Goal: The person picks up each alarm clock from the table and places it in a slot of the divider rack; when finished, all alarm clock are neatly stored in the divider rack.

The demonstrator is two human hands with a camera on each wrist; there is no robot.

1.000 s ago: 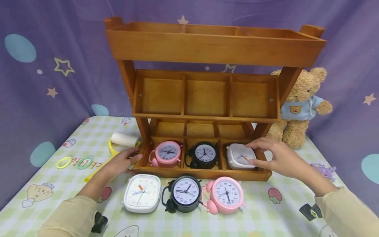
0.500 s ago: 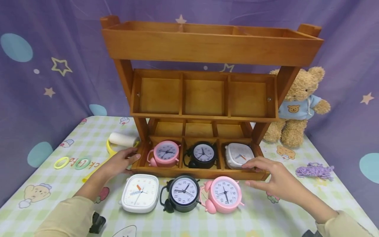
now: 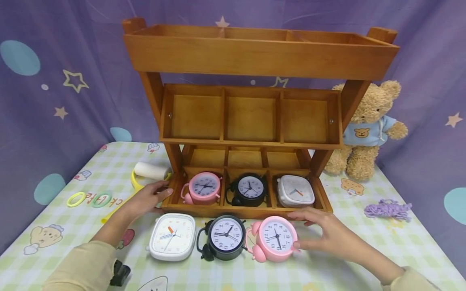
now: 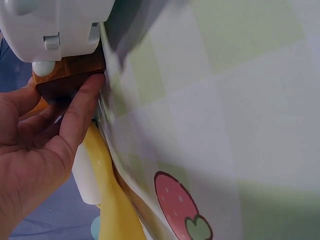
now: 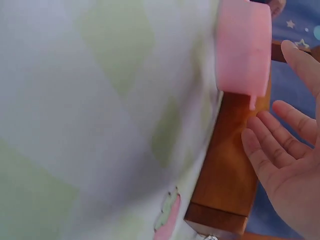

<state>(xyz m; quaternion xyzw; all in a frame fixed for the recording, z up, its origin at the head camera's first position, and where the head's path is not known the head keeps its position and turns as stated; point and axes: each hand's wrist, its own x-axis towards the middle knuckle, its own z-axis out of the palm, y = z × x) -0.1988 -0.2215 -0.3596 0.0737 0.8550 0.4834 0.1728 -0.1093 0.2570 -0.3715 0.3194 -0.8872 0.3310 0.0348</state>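
At the lower left corner of the wooden shelf rack (image 3: pixel 233 54), my left hand (image 3: pixel 145 202) holds the end of the bottom tray, thumb and fingers on either side in the left wrist view. My right hand (image 3: pixel 327 234) is beside the front pink alarm clock (image 3: pixel 278 238), fingers spread and nothing held; the right wrist view shows its fingertips just short of the clock. To the left stand a black alarm clock (image 3: pixel 226 237) and a square white alarm clock (image 3: pixel 172 237). Inside the bottom tray sit a pink clock (image 3: pixel 205 188), a black clock (image 3: pixel 250 190) and a white clock (image 3: pixel 295 190).
A teddy bear (image 3: pixel 367 129) sits behind the rack's right side. Purple yarn (image 3: pixel 387 210) lies at the right. Left of the rack are a lint roller (image 3: pixel 151 171) with a yellow handle, a yellow ring (image 3: pixel 76 199) and a green ring (image 3: pixel 101 199).
My right hand has left the white clock in the tray's right compartment and moved down and left to the front pink clock. My left hand has stayed at the rack's corner.
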